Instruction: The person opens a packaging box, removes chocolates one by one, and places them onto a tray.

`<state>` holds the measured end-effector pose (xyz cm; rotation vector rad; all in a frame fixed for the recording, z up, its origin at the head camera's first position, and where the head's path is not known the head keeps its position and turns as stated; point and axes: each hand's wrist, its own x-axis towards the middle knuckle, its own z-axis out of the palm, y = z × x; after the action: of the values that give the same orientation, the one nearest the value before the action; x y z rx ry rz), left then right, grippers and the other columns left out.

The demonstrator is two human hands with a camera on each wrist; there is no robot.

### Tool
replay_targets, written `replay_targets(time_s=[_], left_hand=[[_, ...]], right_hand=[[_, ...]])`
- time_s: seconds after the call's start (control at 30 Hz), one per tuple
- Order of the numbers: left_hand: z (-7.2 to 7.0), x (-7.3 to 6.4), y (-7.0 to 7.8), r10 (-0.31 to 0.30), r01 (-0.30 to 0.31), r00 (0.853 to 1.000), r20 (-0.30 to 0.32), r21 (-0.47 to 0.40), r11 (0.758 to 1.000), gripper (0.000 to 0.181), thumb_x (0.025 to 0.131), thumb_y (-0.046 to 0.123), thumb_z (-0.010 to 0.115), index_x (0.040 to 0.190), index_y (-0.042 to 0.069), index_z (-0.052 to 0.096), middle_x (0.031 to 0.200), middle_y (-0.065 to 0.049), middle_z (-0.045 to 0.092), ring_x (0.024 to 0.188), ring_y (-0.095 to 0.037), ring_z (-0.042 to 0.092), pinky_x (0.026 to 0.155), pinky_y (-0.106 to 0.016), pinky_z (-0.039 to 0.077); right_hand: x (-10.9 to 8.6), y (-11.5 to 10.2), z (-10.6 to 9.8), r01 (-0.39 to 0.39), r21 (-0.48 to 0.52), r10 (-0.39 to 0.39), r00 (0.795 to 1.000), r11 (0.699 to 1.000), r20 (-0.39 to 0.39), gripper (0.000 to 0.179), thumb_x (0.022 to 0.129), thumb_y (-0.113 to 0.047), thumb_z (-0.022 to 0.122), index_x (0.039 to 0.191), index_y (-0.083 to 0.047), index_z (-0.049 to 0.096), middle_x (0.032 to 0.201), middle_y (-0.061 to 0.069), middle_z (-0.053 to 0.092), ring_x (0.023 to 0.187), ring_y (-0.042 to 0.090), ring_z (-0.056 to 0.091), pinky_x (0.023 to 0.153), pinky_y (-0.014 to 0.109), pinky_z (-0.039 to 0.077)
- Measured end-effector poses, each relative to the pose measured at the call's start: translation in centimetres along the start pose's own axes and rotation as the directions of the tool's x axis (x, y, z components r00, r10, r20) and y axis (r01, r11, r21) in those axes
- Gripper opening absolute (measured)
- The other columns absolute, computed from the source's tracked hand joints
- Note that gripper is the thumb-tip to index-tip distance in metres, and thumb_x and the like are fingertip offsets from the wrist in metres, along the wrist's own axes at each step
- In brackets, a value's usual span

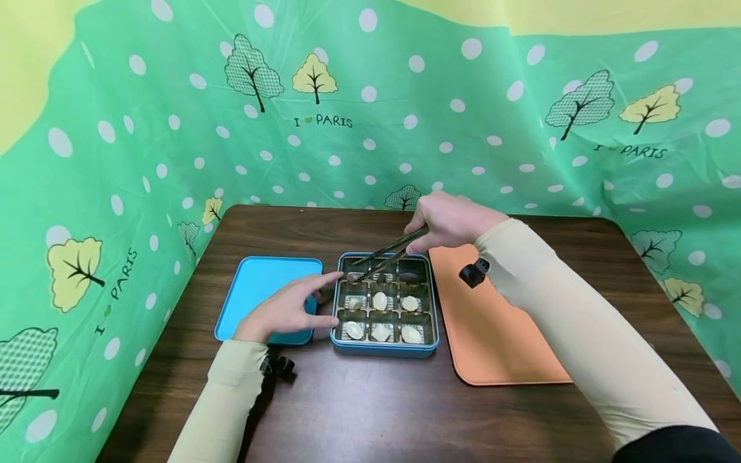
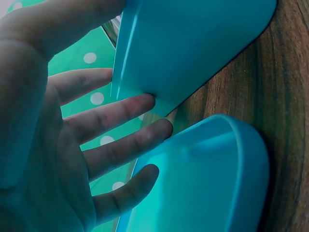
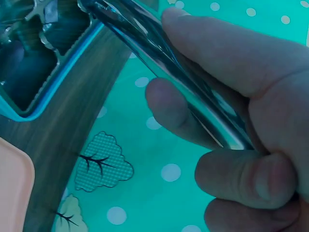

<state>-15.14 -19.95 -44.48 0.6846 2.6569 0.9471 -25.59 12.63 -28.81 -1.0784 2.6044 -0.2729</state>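
Slip risk at the back-left pocket

Nearest me, the box (image 1: 384,351) stood on the worktop (image 1: 347,411), pale pieces (image 1: 380,332) in its front row. The left hand (image 1: 289,305) touched its left side, straight-fingered and gripping nothing; I judged that a hard knock from the tongs (image 1: 396,244) could slide the box. Farther back, they reached to the back-left pocket (image 1: 365,268), close to a brownish piece (image 1: 352,276); I couldn't tell whether they held it. Smooth metal might let it slip. Beyond, the right hand (image 1: 451,218) gripped the tongs; a slight twist there might have spoiled their aim.
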Motion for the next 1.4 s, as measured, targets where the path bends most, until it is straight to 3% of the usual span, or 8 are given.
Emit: replay_targets(time_s=[0.17, 0.33, 0.6, 0.77, 0.9, 1.07, 1.23, 1.4], left_hand=[[0.0, 0.0, 0.1, -0.003, 0.003, 1.000, 0.001, -0.004, 1.000, 0.089, 0.089, 0.047, 0.083, 0.164, 0.026, 0.040, 0.148, -0.001, 0.057, 0.110, -0.021, 0.062, 0.091, -0.046, 0.050], [0.0, 0.0, 0.1, -0.004, 0.004, 1.000, 0.003, -0.009, 1.000, 0.088, 0.090, 0.046, 0.083, 0.164, 0.024, 0.040, 0.147, -0.001, 0.057, 0.109, -0.021, 0.062, 0.090, -0.047, 0.050], [0.0, -0.1, 0.1, -0.001, 0.001, 1.000, 0.006, -0.012, 1.000, 0.089, 0.090, 0.046, 0.082, 0.164, 0.024, 0.039, 0.152, -0.004, 0.054, 0.114, -0.023, 0.062, 0.095, -0.051, 0.050], [0.0, -0.1, 0.2, -0.008, 0.008, 1.000, 0.011, -0.004, 1.000, 0.089, 0.090, 0.049, 0.082, 0.165, 0.025, 0.039, 0.155, -0.004, 0.052, 0.116, -0.022, 0.061, 0.096, -0.052, 0.050], [-0.1, -0.1, 0.1, -0.005, 0.005, 1.000, 0.003, -0.006, 1.000, 0.089, 0.090, 0.048, 0.082, 0.164, 0.023, 0.039, 0.155, -0.005, 0.052, 0.114, -0.022, 0.062, 0.095, -0.052, 0.050], [-0.1, 0.0, 0.2, 0.000, 0.000, 1.000, -0.001, -0.008, 1.000, 0.088, 0.090, 0.046, 0.083, 0.164, 0.023, 0.041, 0.154, -0.003, 0.054, 0.113, -0.022, 0.063, 0.094, -0.050, 0.050], [-0.1, 0.1, 0.1, -0.001, 0.001, 1.000, -0.001, -0.008, 1.000, 0.087, 0.089, 0.045, 0.084, 0.163, 0.023, 0.042, 0.154, 0.000, 0.054, 0.111, -0.021, 0.063, 0.093, -0.048, 0.050], [0.0, 0.1, 0.0, -0.002, 0.002, 1.000, -0.001, -0.014, 1.000, 0.087, 0.089, 0.046, 0.083, 0.162, 0.024, 0.042, 0.154, 0.000, 0.054, 0.110, -0.020, 0.064, 0.093, -0.047, 0.051]], right_hand=[[0.8, -0.4, -0.7, -0.052, -0.060, 0.054, 0.998, 0.997, 0.025, 0.038, 0.086, -0.036, 0.088, 0.120, -0.020, 0.082, 0.125, 0.000, 0.075, 0.076, 0.015, 0.060, 0.054, 0.032, 0.033], [1.2, -0.6, -0.9, -0.057, -0.109, 0.059, 0.998, 0.992, 0.011, 0.040, 0.084, -0.039, 0.090, 0.120, -0.023, 0.082, 0.124, -0.003, 0.075, 0.095, 0.018, 0.064, 0.058, 0.035, 0.040], [1.0, 0.3, 0.1, -0.015, -0.042, 0.016, 1.000, 0.999, 0.023, 0.036, 0.090, -0.037, 0.086, 0.121, -0.019, 0.081, 0.123, 0.001, 0.077, 0.078, 0.013, 0.066, 0.052, 0.032, 0.035], [0.9, 0.9, 0.3, -0.024, 0.007, 0.024, 0.999, 1.000, 0.022, 0.038, 0.089, -0.035, 0.086, 0.123, -0.019, 0.081, 0.125, 0.002, 0.076, 0.061, 0.012, 0.055, 0.050, 0.031, 0.030], [1.1, 0.7, -0.1, -0.019, -0.020, 0.020, 1.000, 1.000, 0.017, 0.039, 0.087, -0.037, 0.087, 0.122, -0.021, 0.081, 0.124, 0.000, 0.076, 0.074, 0.014, 0.063, 0.053, 0.032, 0.037], [1.3, 0.3, -0.2, -0.012, -0.076, 0.013, 1.000, 0.997, 0.019, 0.040, 0.087, -0.040, 0.087, 0.122, -0.021, 0.081, 0.124, 0.000, 0.076, 0.110, 0.021, 0.071, 0.066, 0.037, 0.050], [1.3, 0.0, -0.1, -0.012, -0.108, 0.013, 1.000, 0.994, 0.008, 0.041, 0.088, -0.040, 0.087, 0.123, -0.020, 0.081, 0.124, 0.000, 0.076, 0.112, 0.022, 0.071, 0.074, 0.041, 0.056], [1.0, 0.0, 0.0, -0.007, -0.096, 0.008, 1.000, 0.995, 0.009, 0.040, 0.089, -0.039, 0.086, 0.123, -0.020, 0.081, 0.124, 0.000, 0.076, 0.109, 0.021, 0.073, 0.068, 0.037, 0.054]])
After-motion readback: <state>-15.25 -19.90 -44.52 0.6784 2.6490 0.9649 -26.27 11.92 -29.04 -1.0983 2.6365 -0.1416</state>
